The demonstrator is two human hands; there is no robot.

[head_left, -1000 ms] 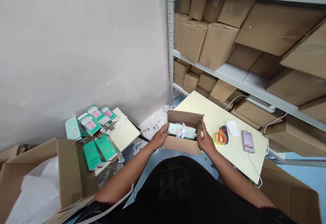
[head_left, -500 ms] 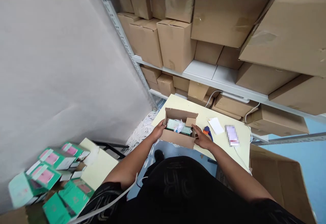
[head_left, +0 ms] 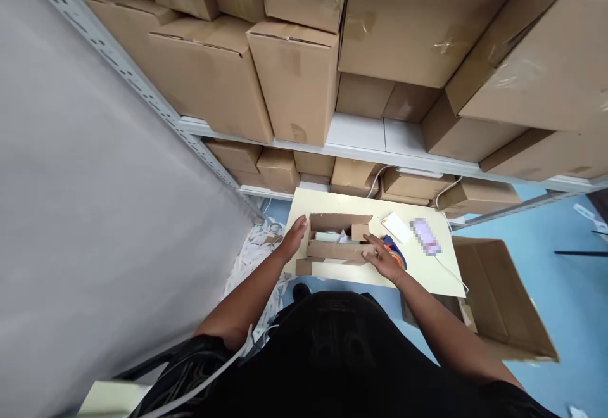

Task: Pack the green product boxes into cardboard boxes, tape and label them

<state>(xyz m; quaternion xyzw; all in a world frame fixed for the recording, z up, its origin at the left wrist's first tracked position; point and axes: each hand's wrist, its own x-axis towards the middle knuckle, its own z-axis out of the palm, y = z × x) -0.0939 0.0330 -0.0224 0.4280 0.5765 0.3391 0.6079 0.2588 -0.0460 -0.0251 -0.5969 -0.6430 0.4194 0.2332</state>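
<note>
An open cardboard box (head_left: 339, 251) stands on the pale yellow table (head_left: 327, 199), its flaps raised or folded out. Inside lie a pale green carton (head_left: 327, 237) and some crumpled white wrapping (head_left: 342, 237). At the box's left end is my left hand (head_left: 294, 238), fingers stretched and seemingly just off the cardboard. My right hand (head_left: 384, 262) is at the right end, fingers spread and touching the box's edge. Close behind that hand sits a blue and orange tape dispenser (head_left: 396, 252), partly covered by it.
White cards (head_left: 398, 227) and a blurred-out phone-like device (head_left: 426, 237) with a cable lie on the table's right. Shelves (head_left: 356, 132) full of cardboard boxes rise behind. A large open carton (head_left: 498, 291) stands right of the table; paper strips (head_left: 242, 266) litter the floor at left.
The box has gone from between both hands at the table's near edge to standing on the tabletop. Both hands have loosened. The view has shifted, so the green cartons at left are out of sight.
</note>
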